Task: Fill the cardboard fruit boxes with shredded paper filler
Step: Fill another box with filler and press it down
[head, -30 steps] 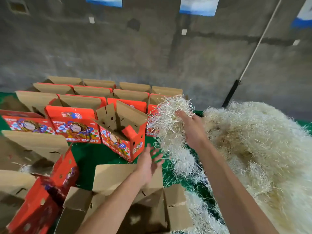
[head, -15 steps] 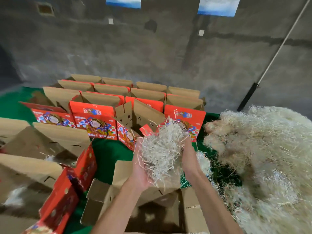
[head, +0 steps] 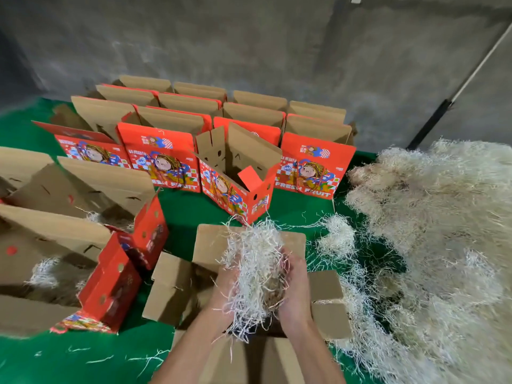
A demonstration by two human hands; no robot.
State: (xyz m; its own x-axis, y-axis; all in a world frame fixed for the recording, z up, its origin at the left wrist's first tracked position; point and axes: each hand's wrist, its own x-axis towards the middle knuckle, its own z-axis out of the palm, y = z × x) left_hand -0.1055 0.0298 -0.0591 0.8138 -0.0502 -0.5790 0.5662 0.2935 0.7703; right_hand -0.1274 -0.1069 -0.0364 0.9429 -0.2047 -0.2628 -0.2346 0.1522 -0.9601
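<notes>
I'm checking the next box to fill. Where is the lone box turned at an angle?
In the head view, the angled box stands centre frame on the green mat, in front of the rows of red boxes, just beyond the open box under both hands.

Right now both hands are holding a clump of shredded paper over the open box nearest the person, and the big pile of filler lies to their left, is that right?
Not quite: the head view shows the big pile of filler on the person's right. The rest holds: the left hand and right hand hold the clump of shredded paper over the open box nearest them.
</notes>
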